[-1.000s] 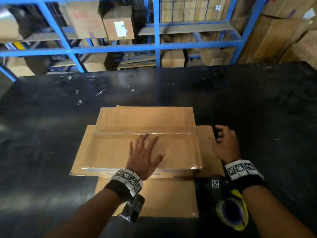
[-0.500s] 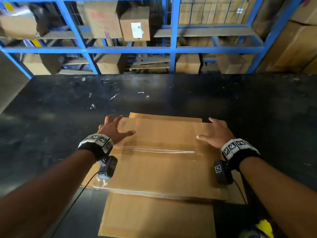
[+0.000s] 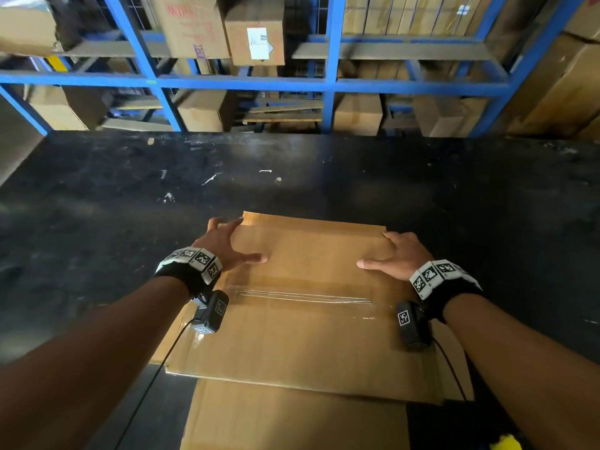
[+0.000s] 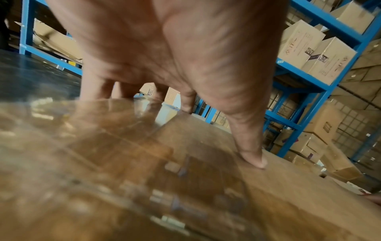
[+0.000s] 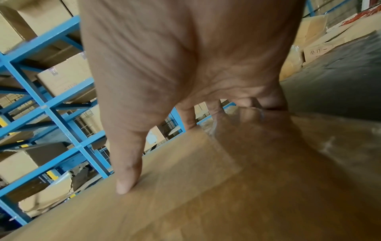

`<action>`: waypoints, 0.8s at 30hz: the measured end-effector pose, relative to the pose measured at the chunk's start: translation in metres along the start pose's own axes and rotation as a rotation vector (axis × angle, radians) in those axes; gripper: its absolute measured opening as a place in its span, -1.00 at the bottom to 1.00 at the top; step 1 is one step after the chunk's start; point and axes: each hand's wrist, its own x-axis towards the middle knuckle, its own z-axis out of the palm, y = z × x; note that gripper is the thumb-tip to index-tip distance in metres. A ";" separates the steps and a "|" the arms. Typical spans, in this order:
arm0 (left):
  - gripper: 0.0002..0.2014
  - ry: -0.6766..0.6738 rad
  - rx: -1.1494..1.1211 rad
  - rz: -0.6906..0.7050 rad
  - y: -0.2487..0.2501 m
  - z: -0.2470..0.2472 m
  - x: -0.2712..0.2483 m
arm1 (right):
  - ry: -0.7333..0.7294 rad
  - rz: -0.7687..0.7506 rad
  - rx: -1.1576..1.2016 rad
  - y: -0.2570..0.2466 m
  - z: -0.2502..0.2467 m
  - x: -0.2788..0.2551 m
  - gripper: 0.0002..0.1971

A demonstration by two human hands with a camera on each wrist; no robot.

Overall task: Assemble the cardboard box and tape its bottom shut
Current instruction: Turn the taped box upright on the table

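Both hands, left hand (image 3: 224,245) and right hand (image 3: 397,256), are gripping the cardboard box (image 3: 302,323) at its far corners, mid-frame on the counter (image 3: 487,196). Tape (image 3: 298,297) looks wrinkled, so flipping it roughly might be popping that seam.

A black scuffed table (image 3: 487,203) stands before blue shelving (image 3: 331,82) stacked with stored cartons (image 3: 255,30).

Left hand (image 3: 224,243) and right hand (image 3: 397,254) moved from the cardboard box (image 3: 308,319) top to grip its far corners
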 end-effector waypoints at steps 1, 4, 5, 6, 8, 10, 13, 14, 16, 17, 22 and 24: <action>0.29 0.016 -0.007 0.005 0.001 -0.002 -0.004 | 0.009 -0.004 0.007 0.000 -0.002 -0.003 0.30; 0.30 0.066 -0.032 0.024 0.003 -0.014 -0.021 | 0.057 -0.037 0.024 -0.005 -0.012 -0.016 0.30; 0.30 0.091 -0.043 0.027 0.005 -0.021 -0.028 | 0.083 -0.056 0.026 -0.010 -0.018 -0.021 0.29; 0.30 0.124 -0.050 0.033 0.008 -0.030 -0.035 | 0.115 -0.078 0.025 -0.015 -0.027 -0.027 0.27; 0.27 0.210 -0.061 0.050 0.015 -0.053 -0.053 | 0.191 -0.128 0.028 -0.027 -0.049 -0.040 0.25; 0.25 0.314 -0.072 0.079 0.024 -0.081 -0.072 | 0.285 -0.195 0.053 -0.041 -0.074 -0.057 0.23; 0.25 0.466 -0.104 0.117 0.037 -0.125 -0.105 | 0.492 -0.310 0.120 -0.059 -0.110 -0.087 0.20; 0.22 0.515 -0.106 0.138 0.042 -0.137 -0.117 | 0.563 -0.347 0.142 -0.064 -0.120 -0.099 0.20; 0.15 0.626 -0.106 0.187 0.049 -0.157 -0.142 | 0.674 -0.422 0.186 -0.070 -0.135 -0.120 0.17; 0.11 0.685 -0.120 0.208 0.051 -0.163 -0.155 | 0.726 -0.460 0.208 -0.070 -0.140 -0.131 0.15; -0.14 0.793 -0.208 0.298 0.027 -0.154 -0.194 | 0.833 -0.528 0.281 -0.053 -0.139 -0.165 0.10; -0.19 0.733 -0.239 0.305 0.011 -0.131 -0.197 | 0.780 -0.489 0.311 -0.039 -0.119 -0.168 0.05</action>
